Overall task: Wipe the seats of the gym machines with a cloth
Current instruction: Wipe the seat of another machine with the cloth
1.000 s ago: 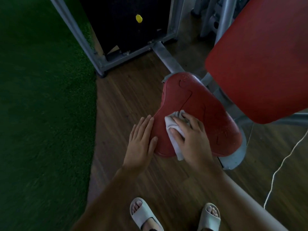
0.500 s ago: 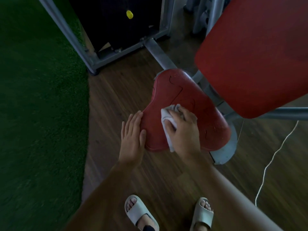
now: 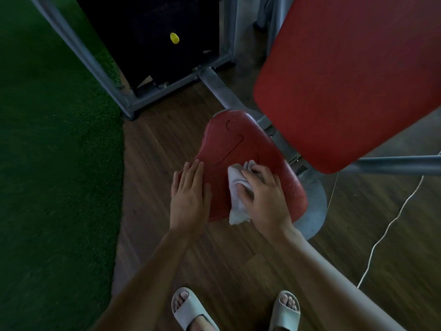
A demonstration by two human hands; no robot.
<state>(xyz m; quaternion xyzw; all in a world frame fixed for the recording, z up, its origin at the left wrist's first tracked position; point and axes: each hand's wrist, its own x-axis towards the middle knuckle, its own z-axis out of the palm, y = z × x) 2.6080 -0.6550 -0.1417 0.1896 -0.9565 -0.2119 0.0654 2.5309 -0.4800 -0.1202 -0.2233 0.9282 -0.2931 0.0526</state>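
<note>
Two bare hands at one red seat (image 3: 229, 144): left hand (image 3: 191, 194) flat, fingers straight and together, resting on the seat's left edge and holding nothing; right hand (image 3: 265, 199) bent over one crumpled white cloth (image 3: 235, 185), pressing it to the seat's near half. Up right, one larger red back pad (image 3: 346, 80); beyond, one yellow knob (image 3: 174, 38) on a black panel (image 3: 155, 25). Below, two pale sandals (image 3: 191, 311) on wood floor (image 3: 155, 151), one white cord (image 3: 391, 223) at right.

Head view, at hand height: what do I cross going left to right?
Green turf → wooden floor → left hand → cloth → right hand → metal base plate → white cable.
</note>
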